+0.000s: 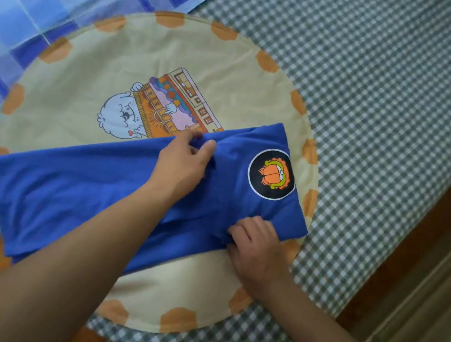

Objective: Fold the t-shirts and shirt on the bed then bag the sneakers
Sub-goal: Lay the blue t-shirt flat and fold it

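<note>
Blue t-shirt (pixel 77 187), folded into a long strip, lies across a round cushion (pixel 87 70) on the bed (pixel 387 106). Nearest, the right hand (pixel 258 248) pinches its near edge with curled fingers. Farther, the left hand (pixel 183 162) pinches its far edge. Lifting both edges together should keep the next fold square.

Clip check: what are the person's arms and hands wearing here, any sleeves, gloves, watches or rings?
Both forearms are bare as far as the frame shows. The left hand and right hand wear no gloves; no watch, bracelet or ring is visible.
</note>
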Tool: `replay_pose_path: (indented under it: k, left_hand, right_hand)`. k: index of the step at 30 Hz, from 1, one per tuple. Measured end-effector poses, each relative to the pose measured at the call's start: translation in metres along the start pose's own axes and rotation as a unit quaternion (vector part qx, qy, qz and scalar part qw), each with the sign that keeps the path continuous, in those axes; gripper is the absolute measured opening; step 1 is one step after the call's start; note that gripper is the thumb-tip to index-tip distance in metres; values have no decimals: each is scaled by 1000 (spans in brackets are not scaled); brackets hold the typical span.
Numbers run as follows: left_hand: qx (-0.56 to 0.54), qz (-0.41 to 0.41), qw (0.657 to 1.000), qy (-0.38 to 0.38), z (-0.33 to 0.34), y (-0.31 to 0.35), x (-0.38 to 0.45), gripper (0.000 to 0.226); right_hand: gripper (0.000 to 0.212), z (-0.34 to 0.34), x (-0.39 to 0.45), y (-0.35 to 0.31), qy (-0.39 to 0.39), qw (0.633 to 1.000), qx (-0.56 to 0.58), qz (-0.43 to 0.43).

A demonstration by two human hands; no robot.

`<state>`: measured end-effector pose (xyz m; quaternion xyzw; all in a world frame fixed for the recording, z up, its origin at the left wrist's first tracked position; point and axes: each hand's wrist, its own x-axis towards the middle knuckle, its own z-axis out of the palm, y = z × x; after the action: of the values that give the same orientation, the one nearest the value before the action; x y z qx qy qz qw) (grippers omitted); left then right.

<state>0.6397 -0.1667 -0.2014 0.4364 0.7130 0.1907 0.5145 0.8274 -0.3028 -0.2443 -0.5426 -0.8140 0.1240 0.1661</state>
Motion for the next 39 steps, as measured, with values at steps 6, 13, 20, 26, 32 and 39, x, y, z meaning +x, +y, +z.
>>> replay_pose_path:
  k: [6, 13, 20, 26, 32, 39]
  left_hand:
    - [27, 63, 997, 45, 16, 10, 23, 20]
    - [339, 301, 878, 155, 16, -15, -6, 47]
    - [389, 283, 873, 80, 47, -30, -17, 42]
    - [451, 231, 856, 104, 25, -52, -33, 59]
    - [421, 83, 884, 186, -55, -127, -67, 63]
    - [90, -240, 946, 199, -169, -248, -101, 65]
  right_hand:
    - [14, 0, 9, -17, 13, 1000, 17, -8]
    - [34, -32, 1, -9, -139, 986, 53, -76]
    - [49, -32, 115, 48, -37, 999, -19, 28]
    - [64, 3, 135, 58, -185, 974, -132, 11]
    - [69, 25, 125, 5, -158, 979, -132, -6]
    - [72, 40, 127, -2, -193, 966, -170, 30]
